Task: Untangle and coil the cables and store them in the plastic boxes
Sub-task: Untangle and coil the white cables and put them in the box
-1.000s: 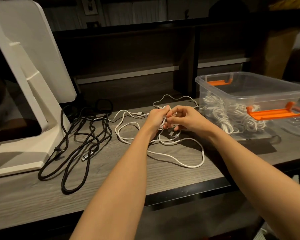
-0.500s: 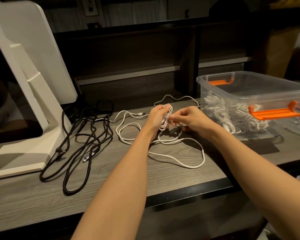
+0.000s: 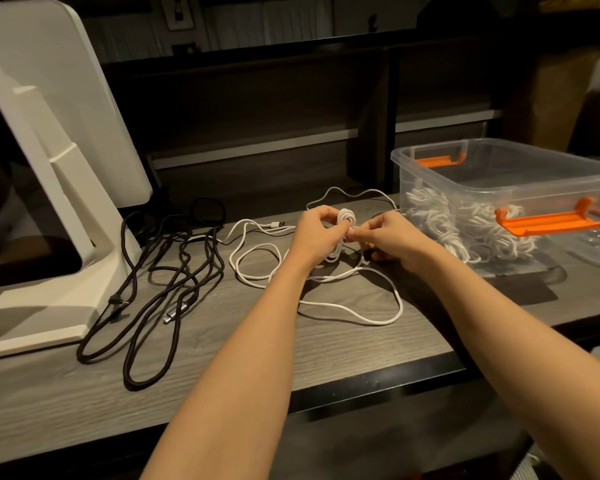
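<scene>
A: Where is the white cable (image 3: 347, 310) now?

B: Part of it is a small coil (image 3: 345, 218) in the left hand (image 3: 317, 233). The fingers curl round the coil and hold it up over the desk (image 3: 222, 368). The rest lies loose on the desk, under the hands and a bit toward the person.

A: What about the right hand (image 3: 381, 237)?

B: It pinches the cable just beside the coil. The two hands almost touch.

A: Which way does the loose part run?

B: It drops from the coil and spreads in big loops, some to the left and one big loop to the right. One plug (image 3: 278, 224) lies left of the left hand.

A: So which hand should feed it?

B: I think the right one. It is on the strand going into the coil, so it can slide along and wrap the next loop.

A: And the box (image 3: 499, 188)?

B: It sits to the right, near the right hand. White coils already lie in it.

A: And the black cable (image 3: 160, 285)?

B: It lies in a tangle on the left, apart from both hands.
</scene>
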{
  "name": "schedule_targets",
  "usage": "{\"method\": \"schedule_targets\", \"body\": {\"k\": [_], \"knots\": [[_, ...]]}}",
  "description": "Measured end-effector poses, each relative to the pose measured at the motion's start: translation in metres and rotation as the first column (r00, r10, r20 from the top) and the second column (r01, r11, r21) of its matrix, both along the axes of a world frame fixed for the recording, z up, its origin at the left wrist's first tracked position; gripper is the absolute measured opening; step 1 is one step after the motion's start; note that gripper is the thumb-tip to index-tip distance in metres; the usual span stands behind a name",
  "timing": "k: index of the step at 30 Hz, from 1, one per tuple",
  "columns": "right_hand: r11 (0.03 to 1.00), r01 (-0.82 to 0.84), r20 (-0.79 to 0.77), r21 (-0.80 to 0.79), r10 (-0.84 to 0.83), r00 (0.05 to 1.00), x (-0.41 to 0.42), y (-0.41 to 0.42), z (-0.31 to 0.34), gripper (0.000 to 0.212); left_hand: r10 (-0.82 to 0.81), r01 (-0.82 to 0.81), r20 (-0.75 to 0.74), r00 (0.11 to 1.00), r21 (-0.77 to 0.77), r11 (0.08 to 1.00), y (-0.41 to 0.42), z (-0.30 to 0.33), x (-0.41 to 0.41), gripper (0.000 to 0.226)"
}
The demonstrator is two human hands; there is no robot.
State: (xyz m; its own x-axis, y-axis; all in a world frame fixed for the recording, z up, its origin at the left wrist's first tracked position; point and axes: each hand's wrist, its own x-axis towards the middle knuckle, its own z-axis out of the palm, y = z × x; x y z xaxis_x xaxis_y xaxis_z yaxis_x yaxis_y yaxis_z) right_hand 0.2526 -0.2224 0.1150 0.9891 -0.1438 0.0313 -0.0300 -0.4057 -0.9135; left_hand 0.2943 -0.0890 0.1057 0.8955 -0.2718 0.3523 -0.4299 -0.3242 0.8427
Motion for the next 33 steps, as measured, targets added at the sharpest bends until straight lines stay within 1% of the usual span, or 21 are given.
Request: {"method": "schedule_targets", "body": {"k": [2, 5, 10, 13, 15, 17, 20, 23, 26, 30, 33], "knots": [[1.000, 0.030, 0.044, 0.003, -0.030, 0.999, 0.0002, 0.0000, -0.0010, 0.018, 0.017, -0.017, -0.014, 1.000, 0.004, 1.000, -0.0007, -0.0007, 0.0022, 0.020], [0.998, 0.065, 0.102, 0.025, -0.067, 0.992, -0.0005, -0.0032, -0.0006, 0.016, 0.041, -0.041, -0.030, 0.999, 0.001, 0.999, -0.0008, -0.0018, 0.0034, 0.021], [1.000, -0.021, 0.116, -0.023, 0.024, 0.993, -0.0002, -0.0015, -0.0021, 0.010, 0.050, -0.051, -0.034, 0.998, -0.018, 0.999, 0.0002, -0.0018, 0.0023, 0.019], [0.998, -0.027, 0.101, -0.054, 0.033, 0.994, 0.0011, -0.0008, -0.0025, 0.014, 0.046, -0.046, -0.018, 0.999, -0.026, 0.999, 0.0002, -0.0024, 0.0016, 0.013], [0.997, -0.019, 0.103, -0.070, 0.026, 0.994, 0.0017, -0.0005, -0.0022, 0.019, 0.022, -0.022, -0.002, 1.000, -0.034, 0.999, 0.0001, -0.0021, 0.0003, 0.013], [0.999, 0.007, 0.117, -0.053, -0.001, 0.993, 0.0021, -0.0006, -0.0024, 0.024, -0.001, 0.001, 0.011, 1.000, -0.033, 0.999, 0.0000, -0.0008, 0.0002, 0.013], [0.998, 0.066, 0.111, 0.004, -0.066, 0.992, 0.0016, -0.0031, -0.0015, 0.024, -0.021, 0.021, 0.018, 1.000, -0.025, 0.999, -0.0003, 0.0010, -0.0002, 0.010], [0.994, 0.107, 0.093, 0.025, -0.109, 0.990, 0.0014, -0.0060, -0.0009, 0.022, -0.037, 0.033, -0.061, 0.997, -0.066, 0.997, 0.0010, 0.0008, 0.0011, 0.019], [0.993, 0.118, 0.068, -0.011, -0.117, 0.991, 0.0013, -0.0072, -0.0004, 0.022, -0.078, 0.067, -0.128, 0.989, -0.088, 0.994, 0.0030, -0.0009, 0.0021, 0.017], [0.995, 0.101, 0.084, 0.017, -0.102, 0.991, 0.0012, -0.0082, 0.0001, 0.022, -0.146, 0.107, -0.232, 0.962, -0.170, 0.980, 0.0063, 0.0018, 0.0006, 0.018], [0.998, 0.064, 0.112, 0.030, -0.067, 0.992, 0.0021, -0.0065, -0.0009, 0.019, -0.135, 0.092, -0.251, 0.958, -0.177, 0.980, 0.0070, 0.0032, -0.0003, 0.013]]}}
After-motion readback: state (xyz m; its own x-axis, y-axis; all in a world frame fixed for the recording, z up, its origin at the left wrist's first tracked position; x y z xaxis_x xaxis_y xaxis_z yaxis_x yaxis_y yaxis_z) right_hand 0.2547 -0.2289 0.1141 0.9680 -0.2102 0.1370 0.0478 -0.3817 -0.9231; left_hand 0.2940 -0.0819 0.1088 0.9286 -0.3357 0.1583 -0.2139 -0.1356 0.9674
